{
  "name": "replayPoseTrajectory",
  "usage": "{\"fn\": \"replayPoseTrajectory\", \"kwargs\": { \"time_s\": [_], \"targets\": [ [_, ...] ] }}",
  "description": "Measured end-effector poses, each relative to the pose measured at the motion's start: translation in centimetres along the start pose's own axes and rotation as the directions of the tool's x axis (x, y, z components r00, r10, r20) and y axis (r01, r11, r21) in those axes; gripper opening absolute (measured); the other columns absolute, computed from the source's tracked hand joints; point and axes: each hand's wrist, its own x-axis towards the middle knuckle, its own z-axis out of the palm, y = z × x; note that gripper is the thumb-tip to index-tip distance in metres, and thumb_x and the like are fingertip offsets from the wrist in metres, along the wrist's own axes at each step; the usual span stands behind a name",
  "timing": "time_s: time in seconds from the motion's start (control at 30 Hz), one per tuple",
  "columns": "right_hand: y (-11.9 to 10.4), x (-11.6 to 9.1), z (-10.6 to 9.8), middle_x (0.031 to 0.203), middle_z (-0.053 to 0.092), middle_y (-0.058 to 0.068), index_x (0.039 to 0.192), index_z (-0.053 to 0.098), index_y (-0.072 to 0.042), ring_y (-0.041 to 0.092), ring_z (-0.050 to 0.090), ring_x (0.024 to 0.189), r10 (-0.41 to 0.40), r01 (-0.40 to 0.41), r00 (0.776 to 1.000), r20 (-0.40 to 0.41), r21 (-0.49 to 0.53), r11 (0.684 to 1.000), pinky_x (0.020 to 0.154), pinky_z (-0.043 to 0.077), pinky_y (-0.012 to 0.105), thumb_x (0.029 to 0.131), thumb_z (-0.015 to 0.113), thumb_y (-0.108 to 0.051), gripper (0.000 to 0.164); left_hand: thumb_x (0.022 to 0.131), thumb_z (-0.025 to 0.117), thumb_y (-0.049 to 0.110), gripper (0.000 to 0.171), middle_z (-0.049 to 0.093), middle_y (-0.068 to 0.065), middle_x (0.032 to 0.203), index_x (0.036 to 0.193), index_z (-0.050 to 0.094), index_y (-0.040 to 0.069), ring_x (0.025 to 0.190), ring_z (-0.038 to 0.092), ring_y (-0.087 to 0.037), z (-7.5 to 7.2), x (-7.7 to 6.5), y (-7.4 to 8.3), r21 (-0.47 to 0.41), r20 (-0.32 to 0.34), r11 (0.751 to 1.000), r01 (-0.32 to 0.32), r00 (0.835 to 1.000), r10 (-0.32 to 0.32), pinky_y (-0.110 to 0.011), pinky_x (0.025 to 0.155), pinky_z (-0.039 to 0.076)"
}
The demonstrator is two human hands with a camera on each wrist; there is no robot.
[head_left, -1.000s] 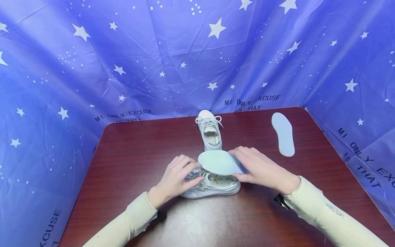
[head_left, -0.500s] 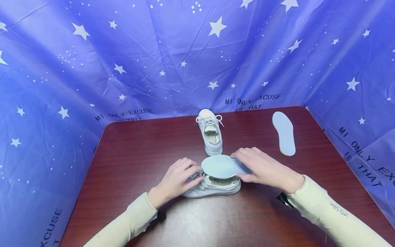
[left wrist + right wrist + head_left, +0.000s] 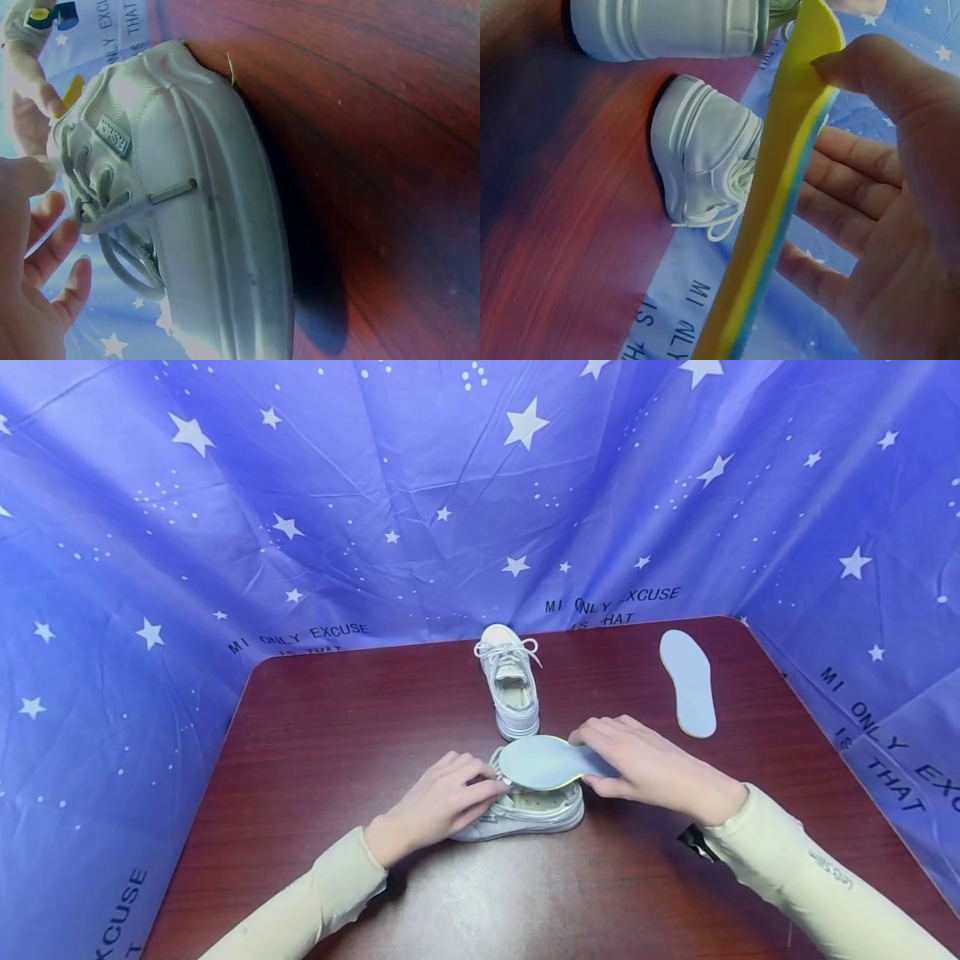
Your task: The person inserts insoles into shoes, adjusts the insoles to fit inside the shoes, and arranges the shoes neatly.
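Note:
A white lace-up shoe [image 3: 525, 822] lies across the table in front of me, toe to the left. My left hand [image 3: 442, 797] pinches at its tongue and laces; in the left wrist view the fingers of the left hand [image 3: 45, 247] are bent beside the laces [image 3: 94, 199]. My right hand [image 3: 637, 768] grips one end of a pale blue insole [image 3: 540, 762], whose rounded front hangs over the shoe opening. From the right wrist, the insole [image 3: 780, 172] shows a yellow underside, with the thumb of the right hand [image 3: 877, 180] on that face and the fingers behind.
A second white shoe [image 3: 516, 693] stands farther back, toe to the rear, laces tied in a bow. Another pale insole [image 3: 690, 685] lies flat at the back right of the dark red table [image 3: 360, 718]. A blue star-print curtain [image 3: 420, 468] surrounds the table.
The held insole has dipped, then shifted slightly right, with the right hand. My left hand has slid a little right along the tongue area. The far shoe and loose insole stay put.

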Motion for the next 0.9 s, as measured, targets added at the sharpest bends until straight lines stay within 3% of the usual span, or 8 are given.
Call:
{"fn": "replayPoseTrajectory", "kwargs": {
  "time_s": [0.3,0.67,0.9],
  "targets": [
    [0.51,-0.39,-0.22,0.091,0.056,-0.009,0.111,0.064,-0.011,0.004,0.049,0.082,0.01,-0.01,1.0,-0.025,0.004,1.0,0.08,0.048,0.036,0.08,0.078,-0.017,0.034,0.087,0.079,0.012,0.037,0.067,0.001,0.11,0.123,0.074,0.014,0.095,0.062,-0.015,-0.17,0.5,-0.26,0.106,0.121,0.992,-0.062,0.991,0.049,-0.029,0.078,0.049],
    [0.64,-0.49,-0.59,0.092,0.056,-0.009,0.111,0.064,-0.012,0.005,0.048,0.083,0.018,-0.018,1.0,-0.01,-0.013,1.0,0.08,0.048,0.036,0.081,0.077,-0.018,0.033,0.087,0.076,0.01,0.029,0.067,0.0,0.11,0.115,0.073,0.013,0.094,0.062,-0.017,-0.28,0.49,-0.87,0.127,0.132,0.988,-0.082,0.989,0.065,-0.03,0.078,0.05],
    [0.63,-0.55,-0.51,0.091,0.056,-0.009,0.11,0.064,-0.011,0.004,0.047,0.081,0.014,-0.014,1.0,-0.017,-0.007,1.0,0.076,0.046,0.034,0.079,0.078,-0.018,0.034,0.088,0.075,0.014,0.023,0.07,0.002,0.129,0.11,0.07,0.014,0.101,0.063,-0.015,-0.77,0.94,-0.37,0.153,0.197,0.975,-0.16,0.972,0.128,-0.028,0.078,0.051]
  ]
}}
